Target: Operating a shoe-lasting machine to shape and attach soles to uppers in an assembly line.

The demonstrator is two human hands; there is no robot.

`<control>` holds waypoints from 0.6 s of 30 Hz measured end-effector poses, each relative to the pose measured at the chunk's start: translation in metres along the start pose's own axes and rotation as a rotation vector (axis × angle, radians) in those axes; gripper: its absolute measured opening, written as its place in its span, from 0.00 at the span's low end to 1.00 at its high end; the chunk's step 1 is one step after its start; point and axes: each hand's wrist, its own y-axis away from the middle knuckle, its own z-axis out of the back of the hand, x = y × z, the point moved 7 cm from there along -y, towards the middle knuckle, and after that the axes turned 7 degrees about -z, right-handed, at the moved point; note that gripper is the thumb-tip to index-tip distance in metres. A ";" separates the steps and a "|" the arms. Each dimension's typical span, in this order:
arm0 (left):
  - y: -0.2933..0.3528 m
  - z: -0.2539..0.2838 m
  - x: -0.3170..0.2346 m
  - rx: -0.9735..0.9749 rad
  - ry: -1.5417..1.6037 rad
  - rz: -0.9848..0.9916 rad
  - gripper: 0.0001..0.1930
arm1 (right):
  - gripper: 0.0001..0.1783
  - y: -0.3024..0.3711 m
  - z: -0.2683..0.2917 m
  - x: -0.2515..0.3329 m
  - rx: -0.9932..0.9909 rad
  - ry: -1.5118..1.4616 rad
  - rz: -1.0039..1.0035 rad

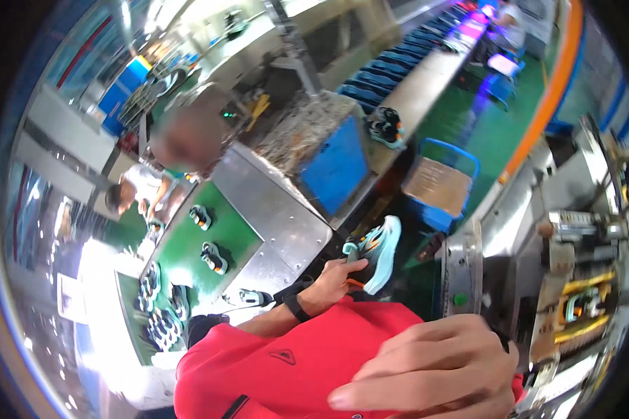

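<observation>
- The left hand [332,279], just below the frame's centre, gripped a light blue shoe [379,253] by its heel end, fingers closed round it.
- The shoe's long axis ran from the hand up and right toward the centre, sole facing right, over the edge of the metal table [272,209].
- The right hand [433,370], at lower right and close to the camera, was loosely curled; whether it held anything could not be told.
- The left hand was the nearer to the shoe; the right sat well apart, below it.
- A blue box [335,171] stood above the shoe; a blue crate [440,185] with brown cardboard lay upper right.
- More shoes [213,258] rested on the green belt [182,258] at left.
</observation>
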 end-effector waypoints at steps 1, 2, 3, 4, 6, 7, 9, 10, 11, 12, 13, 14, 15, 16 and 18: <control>0.016 0.013 0.039 -0.237 0.520 0.380 0.10 | 0.10 -0.010 -0.013 -0.004 -0.043 -0.223 0.113; 0.038 0.010 0.068 -0.453 1.055 0.744 0.10 | 0.10 -0.018 -0.024 -0.010 -0.015 -0.248 0.116; 0.050 0.024 0.081 -0.532 1.060 0.741 0.10 | 0.10 -0.026 -0.036 -0.018 0.028 -0.300 0.102; 0.063 0.042 0.097 -0.615 1.060 0.736 0.10 | 0.10 -0.035 -0.047 -0.027 0.068 -0.355 0.092; 0.092 0.079 0.131 -0.757 1.069 0.721 0.11 | 0.10 -0.056 -0.077 -0.050 0.154 -0.482 0.069; 0.108 0.100 0.152 -0.863 1.088 0.694 0.12 | 0.10 -0.066 -0.095 -0.062 0.201 -0.544 0.057; 0.133 0.134 0.222 -1.020 1.107 0.678 0.15 | 0.08 -0.082 -0.123 -0.085 0.231 -0.578 0.081; 0.142 0.154 0.236 -1.082 1.087 0.719 0.17 | 0.08 -0.091 -0.133 -0.099 0.226 -0.526 0.053; 0.155 0.177 0.257 -1.143 1.015 0.700 0.17 | 0.08 -0.102 -0.147 -0.114 0.274 -0.513 0.024; 0.167 0.199 0.278 -1.201 0.941 0.684 0.18 | 0.08 -0.115 -0.159 -0.130 0.322 -0.497 -0.003; 0.176 0.224 0.288 -1.277 0.881 0.679 0.20 | 0.06 -0.135 -0.175 -0.142 0.551 -0.353 0.012; 0.195 0.244 0.316 -1.333 0.811 0.787 0.20 | 0.07 -0.156 -0.193 -0.158 0.776 -0.203 0.033; 0.211 0.264 0.324 -1.397 0.800 0.749 0.20 | 0.07 -0.172 -0.212 -0.184 0.816 -0.227 0.041; 0.240 0.274 0.357 -1.500 0.805 0.785 0.20 | 0.06 -0.189 -0.241 -0.225 0.792 -0.082 -0.031; 0.266 0.311 0.387 -1.622 0.635 0.779 0.22 | 0.09 -0.221 -0.283 -0.292 0.709 0.287 -0.179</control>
